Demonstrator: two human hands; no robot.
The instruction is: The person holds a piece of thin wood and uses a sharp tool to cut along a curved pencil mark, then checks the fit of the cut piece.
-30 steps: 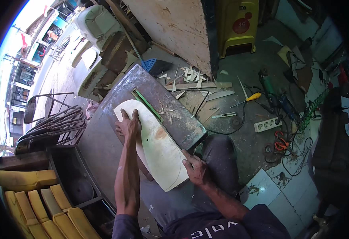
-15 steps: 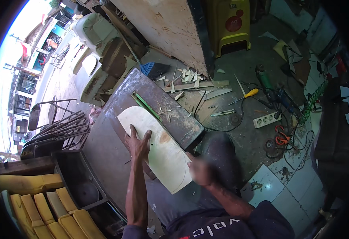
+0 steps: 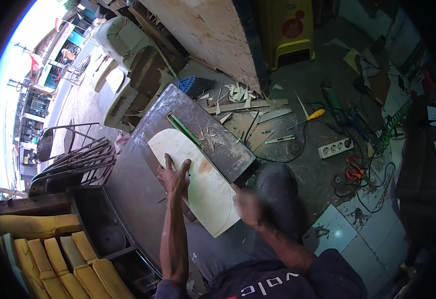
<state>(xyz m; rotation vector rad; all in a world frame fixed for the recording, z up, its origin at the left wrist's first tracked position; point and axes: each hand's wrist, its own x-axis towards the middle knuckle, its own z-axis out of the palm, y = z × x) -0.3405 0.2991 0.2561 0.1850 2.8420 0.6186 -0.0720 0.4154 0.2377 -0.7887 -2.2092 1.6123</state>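
Note:
A pale plywood board (image 3: 203, 182) with a rounded far end lies aslant across a low dark bench and over my lap. A thin curved line is drawn near its near end, and a brown knot and a small dark hole mark its face. My left hand (image 3: 172, 177) rests on the board near its left edge, open, with thumb and fingers spread. At the right edge of its near part is my right hand (image 3: 249, 207). It is smeared, so its grip is hidden. A narrow green tool (image 3: 184, 130) lies on the bench along the board's far right edge.
Wood slivers cover the low bench (image 3: 228, 149). On the floor at right lie a yellow-handled screwdriver (image 3: 315, 114), a power strip (image 3: 336, 148), orange-handled scissors (image 3: 354, 169) and cables. Folded metal chairs (image 3: 81, 157) and yellow foam pieces (image 3: 36, 226) are at left.
The board's near end and my right hand have shifted slightly up the picture. My left hand keeps its place on the board.

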